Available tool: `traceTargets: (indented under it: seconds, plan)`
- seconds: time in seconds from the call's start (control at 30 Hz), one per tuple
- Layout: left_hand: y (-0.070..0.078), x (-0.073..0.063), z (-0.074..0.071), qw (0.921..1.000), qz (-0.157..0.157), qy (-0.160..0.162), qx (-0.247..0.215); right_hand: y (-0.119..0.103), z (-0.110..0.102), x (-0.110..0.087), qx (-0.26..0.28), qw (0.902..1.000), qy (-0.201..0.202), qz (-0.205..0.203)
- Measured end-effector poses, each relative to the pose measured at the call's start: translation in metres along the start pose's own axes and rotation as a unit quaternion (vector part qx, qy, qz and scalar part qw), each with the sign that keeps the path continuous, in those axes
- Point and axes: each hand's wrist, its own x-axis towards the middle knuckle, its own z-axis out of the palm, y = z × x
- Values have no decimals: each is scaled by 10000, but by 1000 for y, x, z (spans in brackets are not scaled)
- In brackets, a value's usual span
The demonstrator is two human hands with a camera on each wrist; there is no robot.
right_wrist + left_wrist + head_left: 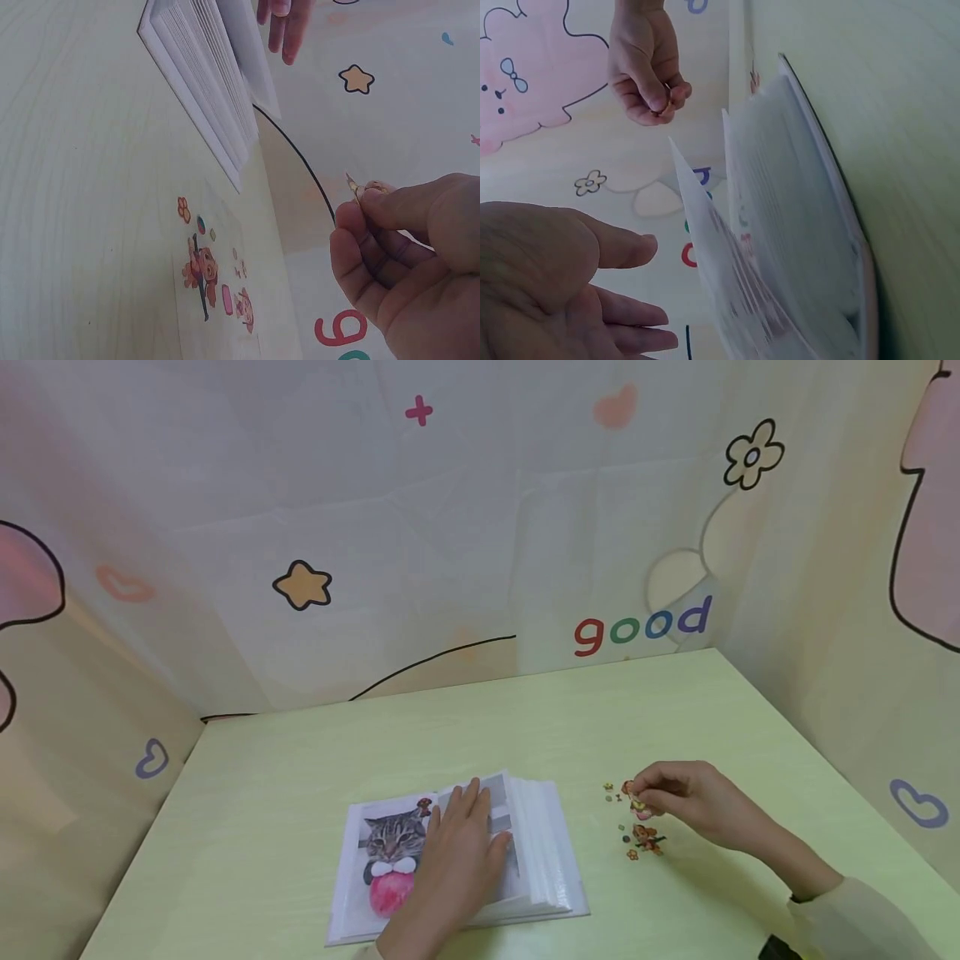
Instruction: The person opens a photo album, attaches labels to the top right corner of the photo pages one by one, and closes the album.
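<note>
A photo album (572, 868) lies open on the table, its left page showing a cat picture (393, 839) with a small sticker (425, 806) at the upper right corner. Over the album is my left hand (463, 853), fingers fairly straight; whether it touches the pages I cannot tell. In the left wrist view a loose page (705, 217) stands up from the stack. To the right, my right hand (693, 800) pinches a small sticker (357, 187) between thumb and fingers, raised above a clear sticker sheet (217, 341). Several stickers remain on it, including a brown cartoon figure (647, 838).
A pale green table (262, 760) carries the album and sheet. Behind it hangs a printed curtain (450, 527) with a star and the word "good", and more curtain closes off both sides. Something black (776, 948) shows near the right sleeve (855, 918).
</note>
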Motion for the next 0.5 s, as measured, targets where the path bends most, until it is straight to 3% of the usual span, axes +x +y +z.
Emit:
traceTargets:
  seconds: [0.17, 0.5]
  plan:
    - [-13, -4, 0, 10000, -18, -62, 29, -3, 4, 8, 241, 9995, -62, 179]
    - [-31, -8, 6, 9970, 61, -754, -175, -3, 12, 21, 318, 9987, 11, 397]
